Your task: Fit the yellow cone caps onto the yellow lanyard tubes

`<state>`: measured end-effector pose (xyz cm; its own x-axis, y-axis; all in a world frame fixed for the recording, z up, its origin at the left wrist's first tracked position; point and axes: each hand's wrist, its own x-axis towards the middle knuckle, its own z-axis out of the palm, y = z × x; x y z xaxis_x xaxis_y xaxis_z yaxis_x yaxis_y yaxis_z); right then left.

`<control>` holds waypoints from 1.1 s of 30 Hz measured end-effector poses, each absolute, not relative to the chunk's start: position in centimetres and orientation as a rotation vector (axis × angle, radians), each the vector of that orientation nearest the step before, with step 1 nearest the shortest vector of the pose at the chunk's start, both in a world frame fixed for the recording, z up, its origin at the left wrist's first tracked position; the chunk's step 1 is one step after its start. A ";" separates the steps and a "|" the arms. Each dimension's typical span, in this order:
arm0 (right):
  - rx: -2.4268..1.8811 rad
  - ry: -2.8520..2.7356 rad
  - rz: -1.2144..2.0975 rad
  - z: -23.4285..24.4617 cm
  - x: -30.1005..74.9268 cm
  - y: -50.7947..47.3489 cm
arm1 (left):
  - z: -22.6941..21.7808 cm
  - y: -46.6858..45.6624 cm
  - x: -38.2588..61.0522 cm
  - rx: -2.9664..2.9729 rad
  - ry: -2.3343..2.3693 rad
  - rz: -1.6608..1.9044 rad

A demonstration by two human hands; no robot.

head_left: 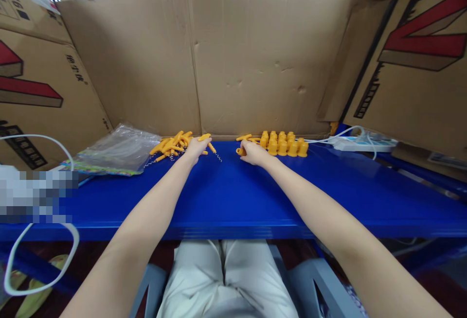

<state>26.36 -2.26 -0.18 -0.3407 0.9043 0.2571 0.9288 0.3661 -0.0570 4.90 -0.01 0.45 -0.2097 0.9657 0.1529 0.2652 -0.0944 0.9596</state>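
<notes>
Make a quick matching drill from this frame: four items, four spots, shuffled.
Items:
1. left hand
2. right hand
3. clear plastic bag
4. white power strip

Spots:
A. far right of the blue table
B. on the heap of orange stick parts
C. left side of the table, lying flat
D. beside the upright orange caps, closed on one orange piece

Pairs: 1-B, 2-D, 3-C, 4-A

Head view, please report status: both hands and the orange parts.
Left hand grips an orange stick part beside the loose pile. Right hand holds an orange cap; standing caps just beyond. Nothing between the hands.
</notes>
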 end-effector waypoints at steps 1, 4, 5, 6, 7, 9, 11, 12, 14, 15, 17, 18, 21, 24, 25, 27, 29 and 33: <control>-1.628 -2.398 -0.150 -0.2 26.4 -2.2 | 0.5 -0.1 4.9 1.396 1.513 1.354; -1.601 -2.431 -0.162 -0.2 26.5 -2.1 | 0.6 -0.6 4.9 1.440 1.473 1.359; -1.590 -2.436 -0.168 -0.3 26.6 -2.1 | 0.7 -0.8 4.9 1.450 1.464 1.353; -1.577 -2.438 -0.174 -0.3 26.6 -2.1 | 0.8 -1.0 5.0 1.454 1.457 1.345; -1.563 -2.439 -0.178 -0.3 26.6 -2.1 | 0.9 -1.2 5.0 1.452 1.449 1.336; -1.516 -2.441 -0.176 -0.3 26.6 -2.1 | 1.0 -1.4 5.1 1.431 1.425 1.319; -1.443 -2.446 -0.161 -0.3 26.6 -2.1 | 1.2 -1.5 5.3 1.388 1.389 1.325; -1.395 -2.450 -0.152 -0.4 26.5 -2.0 | 1.3 -1.6 5.4 1.359 1.372 1.336; -1.280 -2.468 -0.124 -0.5 26.3 -1.9 | 1.4 -1.5 5.6 1.282 1.348 1.368; -1.223 -2.476 -0.108 -0.5 26.2 -1.8 | 1.5 -1.5 5.7 1.240 1.333 1.386; -1.129 -2.482 -0.077 -0.7 26.0 -1.6 | 1.6 -1.5 5.9 1.169 1.302 1.421; -1.101 -2.477 -0.066 -0.8 25.9 -1.6 | 1.6 -1.5 6.0 1.144 1.288 1.439; -1.081 -2.440 -0.048 -1.1 25.8 -1.2 | 1.7 -1.6 6.2 1.107 1.268 1.492; -1.135 -2.380 -0.057 -1.4 26.1 -0.8 | 1.7 -1.5 6.1 1.127 1.266 1.522; -1.170 -2.351 -0.063 -1.5 26.3 -0.6 | 1.6 -1.4 6.1 1.140 1.274 1.526; -1.234 -2.295 -0.073 -1.6 26.6 -0.2 | 1.5 -1.2 5.9 1.163 1.296 1.530; -1.261 -2.266 -0.076 -1.7 26.8 0.0 | 1.4 -1.1 5.9 1.177 1.317 1.531; -1.206 -2.302 -0.061 -1.7 26.6 -0.3 | 1.3 -1.4 6.1 1.197 1.316 1.490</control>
